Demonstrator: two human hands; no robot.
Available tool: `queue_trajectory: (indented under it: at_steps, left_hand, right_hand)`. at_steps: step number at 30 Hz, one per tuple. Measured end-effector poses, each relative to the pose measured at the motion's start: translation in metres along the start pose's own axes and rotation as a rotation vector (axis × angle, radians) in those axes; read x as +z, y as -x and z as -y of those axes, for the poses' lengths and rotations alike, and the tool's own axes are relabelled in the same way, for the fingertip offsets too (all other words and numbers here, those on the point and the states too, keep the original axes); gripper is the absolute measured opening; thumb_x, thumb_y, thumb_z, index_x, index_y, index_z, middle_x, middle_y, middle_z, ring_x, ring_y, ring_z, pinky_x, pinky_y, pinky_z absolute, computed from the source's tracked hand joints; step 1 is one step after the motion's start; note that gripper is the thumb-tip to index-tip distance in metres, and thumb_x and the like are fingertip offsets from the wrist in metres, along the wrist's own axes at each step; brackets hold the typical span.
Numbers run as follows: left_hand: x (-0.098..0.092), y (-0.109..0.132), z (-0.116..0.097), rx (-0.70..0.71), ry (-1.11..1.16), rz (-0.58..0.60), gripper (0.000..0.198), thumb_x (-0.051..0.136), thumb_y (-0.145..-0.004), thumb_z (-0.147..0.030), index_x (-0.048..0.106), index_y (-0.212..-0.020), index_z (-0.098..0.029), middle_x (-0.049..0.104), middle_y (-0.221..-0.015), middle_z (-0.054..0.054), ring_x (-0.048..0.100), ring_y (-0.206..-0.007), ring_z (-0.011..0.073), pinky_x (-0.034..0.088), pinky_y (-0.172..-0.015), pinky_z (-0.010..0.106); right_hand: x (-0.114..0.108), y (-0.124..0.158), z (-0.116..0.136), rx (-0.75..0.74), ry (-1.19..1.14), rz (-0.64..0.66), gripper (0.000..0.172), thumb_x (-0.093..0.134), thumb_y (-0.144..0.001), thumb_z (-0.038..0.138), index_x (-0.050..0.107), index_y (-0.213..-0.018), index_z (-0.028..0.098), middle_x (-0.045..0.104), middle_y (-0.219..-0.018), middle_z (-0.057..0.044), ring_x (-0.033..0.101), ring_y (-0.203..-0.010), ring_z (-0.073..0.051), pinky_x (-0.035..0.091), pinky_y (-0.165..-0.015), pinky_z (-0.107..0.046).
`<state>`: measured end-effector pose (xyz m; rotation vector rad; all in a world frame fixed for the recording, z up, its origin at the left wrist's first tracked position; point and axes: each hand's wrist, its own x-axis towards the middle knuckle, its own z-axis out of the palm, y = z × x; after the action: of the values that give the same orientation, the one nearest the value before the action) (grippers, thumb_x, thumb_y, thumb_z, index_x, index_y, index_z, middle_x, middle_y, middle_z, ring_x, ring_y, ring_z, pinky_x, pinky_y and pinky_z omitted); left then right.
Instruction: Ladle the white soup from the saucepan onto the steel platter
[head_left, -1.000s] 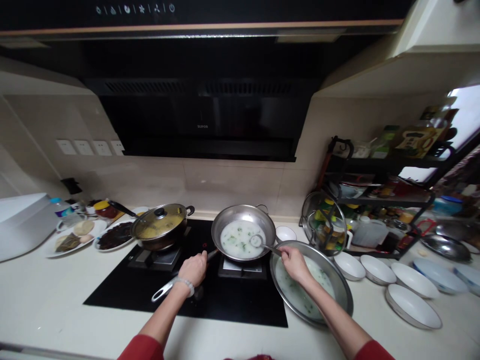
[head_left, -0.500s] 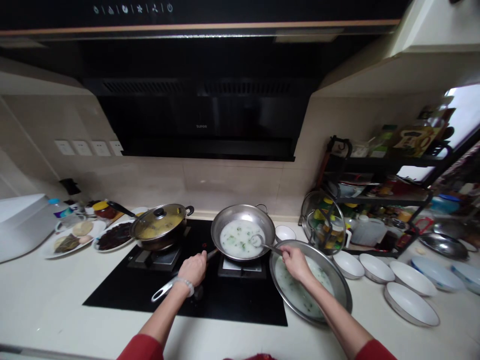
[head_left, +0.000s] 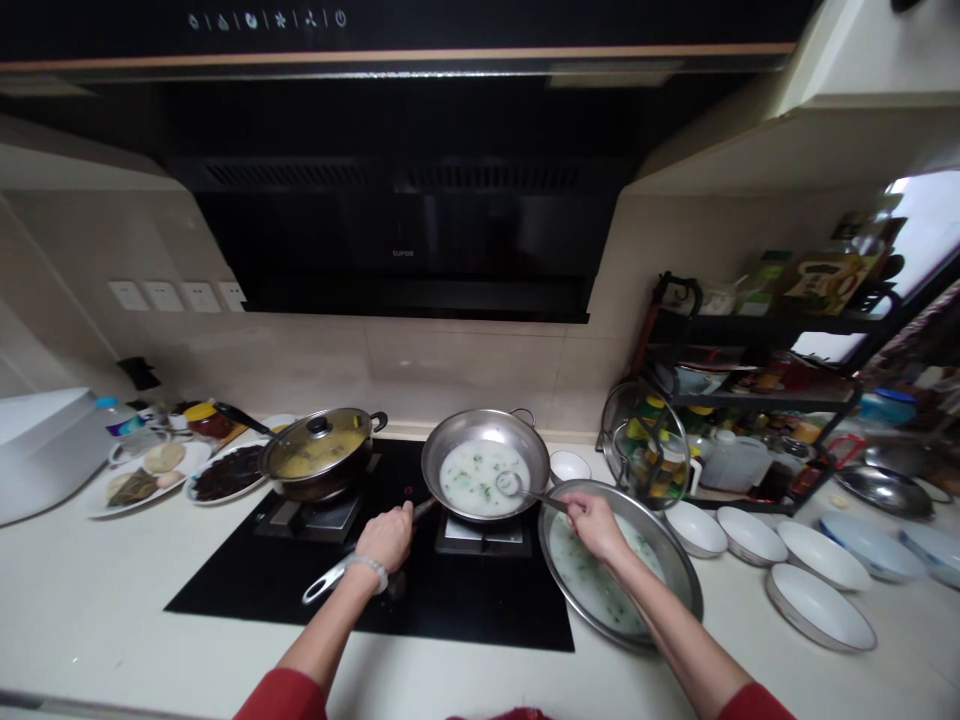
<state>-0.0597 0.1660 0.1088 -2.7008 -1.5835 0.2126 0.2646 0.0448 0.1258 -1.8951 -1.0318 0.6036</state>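
My left hand (head_left: pixel 386 540) is closed around the long handle of a steel wok (head_left: pixel 444 440) on the right burner. White, soupy liquid with green bits (head_left: pixel 471 472) lies in the wok. In my right hand (head_left: pixel 596 525) is a ladle (head_left: pixel 510 484), its bowl at the right side of the liquid and its handle slanting over the wok's rim. Beneath the right hand and forearm sits a wide steel basin (head_left: pixel 686 590) holding similar white liquid with green pieces; the forearm hides part of it.
A lidded pan (head_left: pixel 319 455) of yellow food stands on the left burner. Plates of food (head_left: pixel 225 472) lie further left. Behind the basin are a small white bowl (head_left: pixel 568 466) and a glass lid (head_left: pixel 645 440). White bowls (head_left: pixel 821 607) and a condiment rack (head_left: pixel 765 400) occupy the right.
The ladle's bowl has shifted slightly to the left within the liquid, and my right hand has moved a little with it. My left hand stays on the wok handle.
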Motion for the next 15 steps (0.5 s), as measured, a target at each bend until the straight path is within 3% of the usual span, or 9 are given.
queue_trajectory:
  at_steps: [15]
  left_hand:
    - [-0.0008,0.0005,-0.0010,-0.011,0.011,-0.002,0.035,0.034,-0.091,-0.026,0.049,-0.118,-0.011,0.066,-0.101,0.019,0.067,-0.091,0.0290,0.050,-0.076,0.040]
  right_hand:
    - [-0.0022,0.0047,0.0031,0.093,-0.198,0.030,0.023,0.047,-0.072,0.018,0.065,-0.085,0.013,0.050,-0.046,0.004,0.044,-0.041,-0.011,0.032,-0.045,-0.023]
